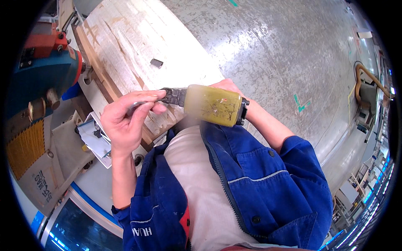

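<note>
In front of my chest is a scuffed yellow-green, box-shaped part (220,106) with rounded edges. A black jointed fitting (176,97) sticks out of its left end, and dark knobs (243,111) sit at its right end. My right hand (228,86) grips it from the far side, with most of the fingers hidden behind it. With fingertips and thumb pressed together, my left hand (130,113) pinches a thin grey metal piece (137,103) beside the black fitting. The fingertips seem to touch that fitting. The metal piece's exact kind cannot be made out.
A pale worn wooden tabletop (125,33) lies beyond my hands, with a small dark rectangular piece (156,63) on it. At the left stands a blue-and-red machine (52,62). A white tray (94,138) is below it. Grey concrete floor (268,50) stretches off to the right.
</note>
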Available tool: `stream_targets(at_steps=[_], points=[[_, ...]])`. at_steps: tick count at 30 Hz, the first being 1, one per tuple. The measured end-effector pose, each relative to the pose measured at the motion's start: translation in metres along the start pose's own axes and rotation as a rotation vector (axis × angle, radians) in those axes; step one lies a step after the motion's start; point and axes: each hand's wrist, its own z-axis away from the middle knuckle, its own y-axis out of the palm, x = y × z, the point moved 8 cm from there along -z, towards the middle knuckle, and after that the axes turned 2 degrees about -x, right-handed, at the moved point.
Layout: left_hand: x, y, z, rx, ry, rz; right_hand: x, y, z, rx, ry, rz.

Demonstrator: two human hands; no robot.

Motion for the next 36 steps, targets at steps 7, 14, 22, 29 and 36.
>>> stream_targets(at_steps=[7, 14, 22, 29, 36], points=[[0.003, 0.002, -0.004, -0.024, -0.064, 0.053, -0.007, 0.002, 0.000, 0.032, 0.110, 0.022], [0.003, 0.001, -0.005, 0.036, 0.011, 0.041, -0.003, 0.001, 0.000, 0.015, 0.051, -0.055], [-0.001, 0.002, -0.004, 0.110, 0.011, -0.032, -0.001, 0.000, 0.000, 0.013, 0.029, -0.029], [-0.002, -0.002, -0.006, 0.074, 0.076, -0.069, -0.001, 0.000, 0.000, 0.009, 0.027, -0.036], [-0.004, -0.012, -0.002, -0.101, 0.017, -0.006, 0.002, -0.002, 0.000, -0.012, 0.003, -0.002]])
